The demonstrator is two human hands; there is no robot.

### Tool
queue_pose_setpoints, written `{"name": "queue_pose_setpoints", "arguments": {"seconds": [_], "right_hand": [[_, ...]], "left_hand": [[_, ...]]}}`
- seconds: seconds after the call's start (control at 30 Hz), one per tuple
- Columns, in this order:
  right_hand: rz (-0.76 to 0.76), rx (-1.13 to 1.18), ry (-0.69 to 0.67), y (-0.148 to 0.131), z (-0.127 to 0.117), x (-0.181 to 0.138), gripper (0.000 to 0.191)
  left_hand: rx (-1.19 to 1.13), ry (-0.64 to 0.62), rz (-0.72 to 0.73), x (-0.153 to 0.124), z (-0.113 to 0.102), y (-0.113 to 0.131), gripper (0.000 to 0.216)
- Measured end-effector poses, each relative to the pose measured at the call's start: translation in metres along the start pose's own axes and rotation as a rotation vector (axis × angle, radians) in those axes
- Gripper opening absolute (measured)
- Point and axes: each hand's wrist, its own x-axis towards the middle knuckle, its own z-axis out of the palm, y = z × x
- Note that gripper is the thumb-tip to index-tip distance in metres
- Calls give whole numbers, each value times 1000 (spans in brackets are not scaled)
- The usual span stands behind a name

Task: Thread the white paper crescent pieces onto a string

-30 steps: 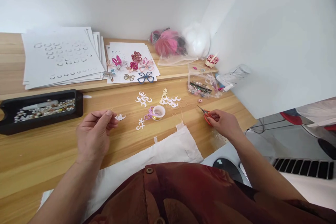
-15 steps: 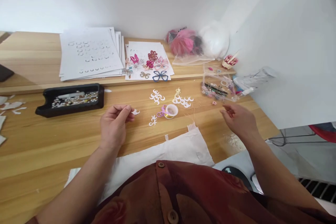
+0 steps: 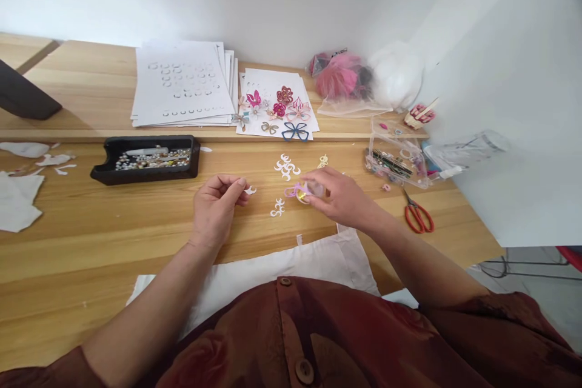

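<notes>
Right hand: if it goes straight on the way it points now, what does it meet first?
The spool, right at its fingertips: the right hand points left toward it. Whether they touch is unclear.

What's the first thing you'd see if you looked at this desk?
Probably the two hands in the middle of the wooden desk: the left hand pinches a tiny white paper cut-out, and the right hand touches a little spool. Next come the bright pink fluffy bag at the back by the wall, and the red scissors lying at the right.

Wooden table point(image 3: 113, 224): black tray point(image 3: 145, 177), scissors point(image 3: 416, 215), paper cutouts point(image 3: 286, 168).
</notes>
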Motion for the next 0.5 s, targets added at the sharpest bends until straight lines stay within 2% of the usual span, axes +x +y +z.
{"name": "queue_pose_setpoints", "arguments": {"seconds": [0.13, 0.3, 0.4, 0.5], "right_hand": [[53, -31, 151, 11, -40, 10, 38], [206, -162, 311, 46, -85, 33, 42], [254, -315, 248, 72, -89, 45, 45], [322, -432, 72, 93, -78, 51, 47]], "left_hand": [[4, 5, -19, -1, 1, 1, 27], [16, 9, -31, 0, -1, -2, 28], [23, 4, -28, 0, -2, -2, 27], [16, 5, -18, -1, -2, -1, 26]]}}
